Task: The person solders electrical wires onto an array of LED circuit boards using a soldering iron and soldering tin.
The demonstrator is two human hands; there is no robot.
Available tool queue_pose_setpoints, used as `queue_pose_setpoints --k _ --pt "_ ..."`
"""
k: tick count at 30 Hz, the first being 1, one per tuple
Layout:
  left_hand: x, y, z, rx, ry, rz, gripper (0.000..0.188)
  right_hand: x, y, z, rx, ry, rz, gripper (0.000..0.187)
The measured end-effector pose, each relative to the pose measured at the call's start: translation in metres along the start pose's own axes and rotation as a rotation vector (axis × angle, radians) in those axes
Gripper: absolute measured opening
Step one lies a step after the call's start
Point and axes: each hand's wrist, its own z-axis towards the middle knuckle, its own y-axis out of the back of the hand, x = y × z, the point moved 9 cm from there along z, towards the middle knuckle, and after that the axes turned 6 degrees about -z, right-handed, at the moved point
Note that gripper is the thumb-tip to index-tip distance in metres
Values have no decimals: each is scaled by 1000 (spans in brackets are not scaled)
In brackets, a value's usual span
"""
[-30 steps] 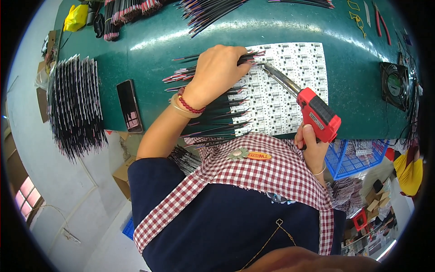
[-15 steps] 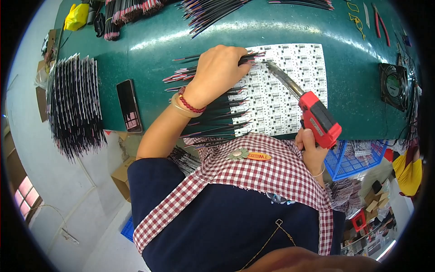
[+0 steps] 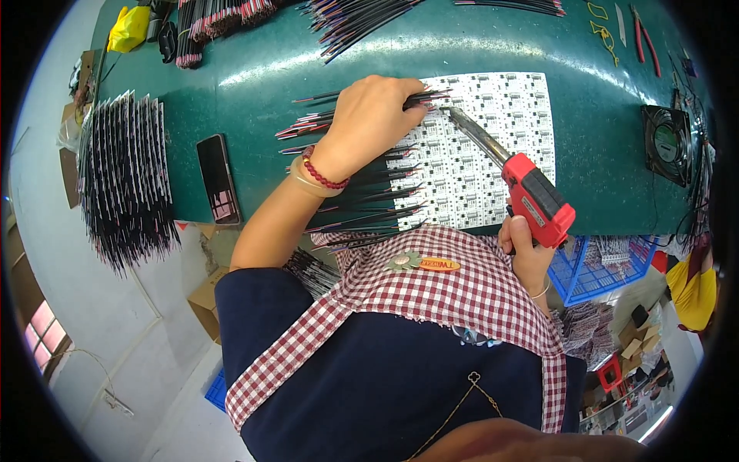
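A white sheet of circuit boards (image 3: pixel 493 146) lies on the green table, with rows of black and red wires (image 3: pixel 377 202) along its left edge. My left hand (image 3: pixel 375 115) is closed on several thin wires (image 3: pixel 425 98) near the sheet's upper left, their ends over the boards. In my right hand (image 3: pixel 523 242) is a red and black soldering gun (image 3: pixel 537 200), gripped by its handle. Its metal tip (image 3: pixel 453 114) points up-left and sits close to the wire ends; whether it touches them I cannot tell.
A phone (image 3: pixel 219 179) lies left of my forearm, beside a stack of wired boards (image 3: pixel 127 177). Wire bundles (image 3: pixel 358 23) lie along the far side. Red-handled pliers (image 3: pixel 647 42) and a black fan (image 3: pixel 667 146) are at the right. A blue crate (image 3: pixel 600 269) stands below the table edge.
The soldering gun has shifted slightly left, bringing its tip nearer the wire ends. My left hand stays almost in place on the wires.
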Motion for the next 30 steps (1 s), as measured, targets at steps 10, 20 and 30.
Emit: queue_pose_setpoints --k 10,20,30 --pt "1 0 0 -14 -25 10 22 -1 -3 3 20 32 -105 9" --pt "2 -2 -1 14 8 45 22 0 -1 -3 -9 7 -46 19" --pt "-2 -1 -1 4 -14 25 22 -16 3 -5 -15 58 -161 8"
